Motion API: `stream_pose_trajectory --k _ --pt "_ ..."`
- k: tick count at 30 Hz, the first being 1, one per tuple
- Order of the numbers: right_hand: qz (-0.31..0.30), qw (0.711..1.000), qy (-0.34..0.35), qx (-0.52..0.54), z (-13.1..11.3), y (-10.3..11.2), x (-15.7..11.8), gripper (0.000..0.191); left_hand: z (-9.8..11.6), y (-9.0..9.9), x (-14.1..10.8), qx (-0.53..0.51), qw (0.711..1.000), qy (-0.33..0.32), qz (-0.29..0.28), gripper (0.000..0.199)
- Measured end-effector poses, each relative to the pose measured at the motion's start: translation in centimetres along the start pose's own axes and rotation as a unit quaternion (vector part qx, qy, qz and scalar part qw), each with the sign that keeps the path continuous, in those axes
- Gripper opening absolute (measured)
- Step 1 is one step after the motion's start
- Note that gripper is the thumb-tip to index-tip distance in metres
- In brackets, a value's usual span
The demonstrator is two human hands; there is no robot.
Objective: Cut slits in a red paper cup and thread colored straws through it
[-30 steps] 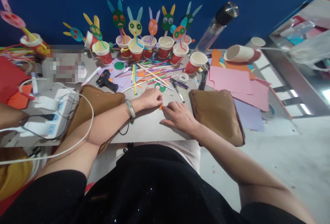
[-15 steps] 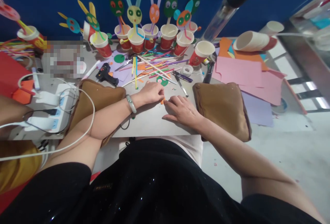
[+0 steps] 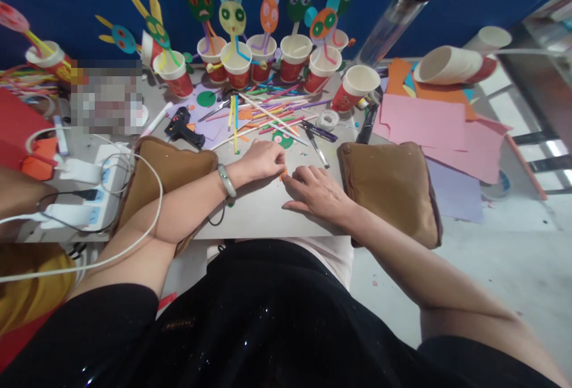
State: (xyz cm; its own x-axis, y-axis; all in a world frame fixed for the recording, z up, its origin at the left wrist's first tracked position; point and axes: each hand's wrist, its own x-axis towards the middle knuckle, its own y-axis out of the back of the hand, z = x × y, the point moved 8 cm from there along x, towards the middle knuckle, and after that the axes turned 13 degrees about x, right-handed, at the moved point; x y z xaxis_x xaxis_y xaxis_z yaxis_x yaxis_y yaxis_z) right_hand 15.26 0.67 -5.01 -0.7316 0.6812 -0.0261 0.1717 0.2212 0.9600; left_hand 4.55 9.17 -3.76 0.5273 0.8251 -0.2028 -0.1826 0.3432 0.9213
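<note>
- Left grip (image 3: 267, 160): fingers curled in at orange scrap (image 3: 283, 177), hold unclear
- Right grip (image 3: 319, 190): loosely spread, forefinger at scrap
- Scrap: between both grips, over table (image 3: 268, 218)
- Green cutout (image 3: 283, 140), pen (image 3: 318, 149): just beyond
- Cups (image 3: 236, 78): row at back

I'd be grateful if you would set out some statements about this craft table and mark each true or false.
1. Both the left hand and the right hand are at a small orange piece. True.
2. The bracelet is on the right wrist. False: the bracelet is on the left wrist.
3. The pink sheets lie at the far left. False: the pink sheets lie on the right.
4. A black glue gun lies beyond the left brown cushion. True.
5. A white power strip lies on the left. True.
</note>
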Motion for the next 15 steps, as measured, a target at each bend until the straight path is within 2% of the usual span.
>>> stream_pose_trajectory --k 4,10,15 --pt "0.005 1.0 0.009 -0.002 0.0 0.1 0.0 0.069 -0.5 0.2 0.1 -0.004 1.0 0.014 -0.002 0.008" --pt "0.009 1.0 0.013 -0.019 0.2 0.0 0.1 0.071 -1.4 1.1 0.2 -0.006 0.999 0.028 0.038 0.018" --pt "0.007 1.0 0.018 -0.008 0.3 -0.1 0.0 0.071 -2.0 0.3 0.2 0.059 0.996 0.069 0.008 0.034"
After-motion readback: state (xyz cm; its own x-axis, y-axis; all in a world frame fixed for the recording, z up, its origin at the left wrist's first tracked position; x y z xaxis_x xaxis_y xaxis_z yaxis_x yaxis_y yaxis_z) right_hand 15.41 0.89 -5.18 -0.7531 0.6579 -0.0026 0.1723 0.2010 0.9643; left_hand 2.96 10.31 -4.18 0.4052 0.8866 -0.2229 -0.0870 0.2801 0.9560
